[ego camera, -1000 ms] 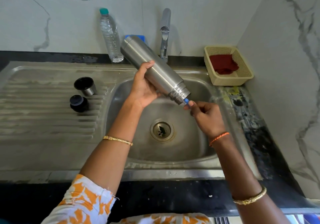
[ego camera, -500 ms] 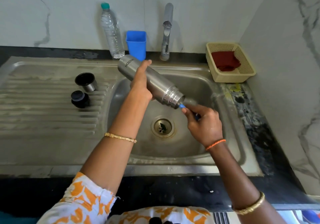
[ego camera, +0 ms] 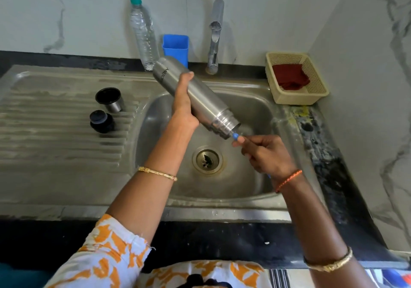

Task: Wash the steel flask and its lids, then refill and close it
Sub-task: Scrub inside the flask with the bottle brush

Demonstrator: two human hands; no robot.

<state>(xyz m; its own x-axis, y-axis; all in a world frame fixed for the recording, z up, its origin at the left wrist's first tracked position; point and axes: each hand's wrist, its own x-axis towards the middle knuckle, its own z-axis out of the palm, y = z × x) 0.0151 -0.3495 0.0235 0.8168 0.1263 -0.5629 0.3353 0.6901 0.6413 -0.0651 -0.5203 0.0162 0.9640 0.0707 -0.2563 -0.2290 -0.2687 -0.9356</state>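
- Two lids (ego camera: 106, 109) sat at 9 o'clock on the drainboard, parked clear of your washing.
- Your left hand (ego camera: 183, 107) wrapped the steel flask (ego camera: 195, 96), tilting its mouth toward 4 o'clock over the sink (ego camera: 255, 176) for draining.
- Your right hand (ego camera: 266, 154) gripped a blue-handled brush (ego camera: 235, 135), entering the mouth.

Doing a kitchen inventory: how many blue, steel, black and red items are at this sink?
Blue: 2, the cup and brush handle
Steel: 3, the flask, tap, steel lid
Black: 1, the stopper
Red: 1, the cloth
Total: 7
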